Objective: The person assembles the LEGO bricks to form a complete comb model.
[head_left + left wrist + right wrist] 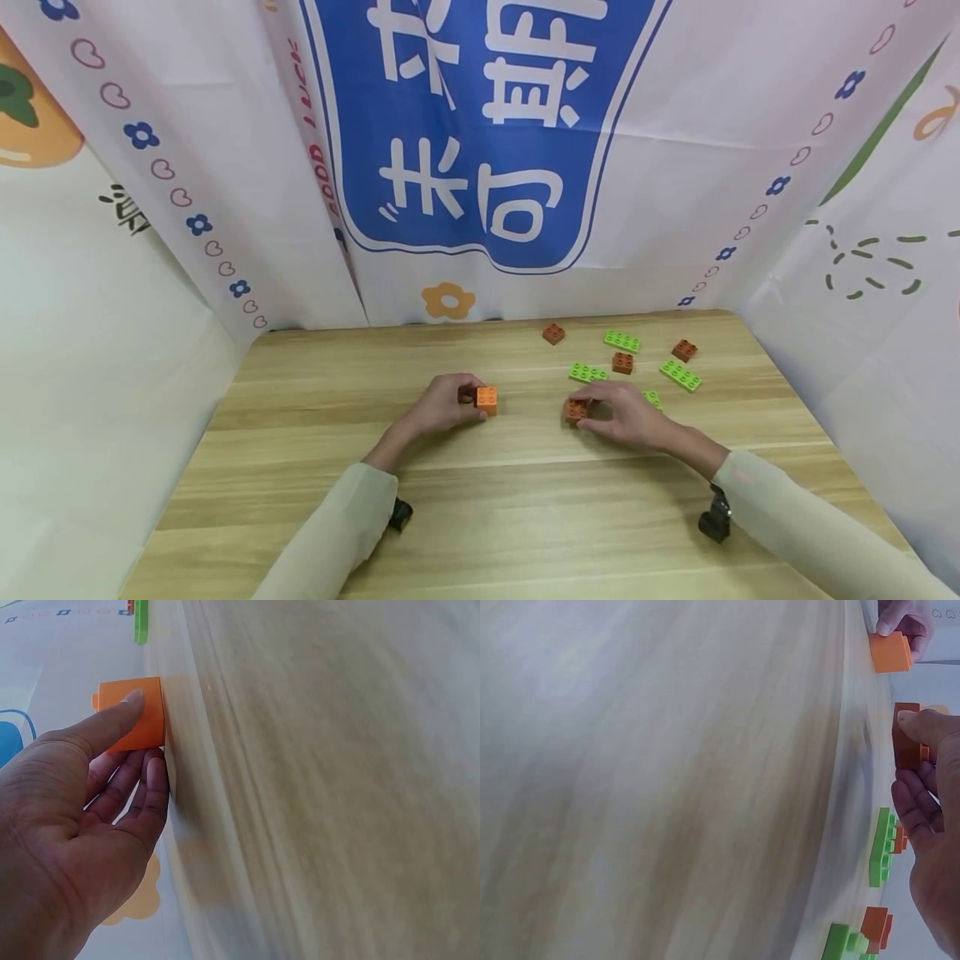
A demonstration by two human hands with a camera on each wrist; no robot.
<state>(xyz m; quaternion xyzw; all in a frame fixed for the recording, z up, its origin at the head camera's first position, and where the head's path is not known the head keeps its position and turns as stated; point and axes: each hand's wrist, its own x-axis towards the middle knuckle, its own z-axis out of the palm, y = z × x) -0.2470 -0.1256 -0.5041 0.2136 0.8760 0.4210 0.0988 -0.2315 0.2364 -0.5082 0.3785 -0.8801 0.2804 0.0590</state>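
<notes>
My left hand pinches an orange building block with studs on top, near the middle of the table. In the left wrist view the thumb presses one side of this orange block, with the fingers at its lower edge. To the right, my right hand pinches a brown building block between thumb and fingers. The right wrist view shows the brown block with the thumb on its face. A gap separates the two held blocks.
Behind the right hand lie several loose blocks: green ones and brown ones. One green block is partly hidden by that hand. The wooden table meets a printed cloth backdrop at its far edge.
</notes>
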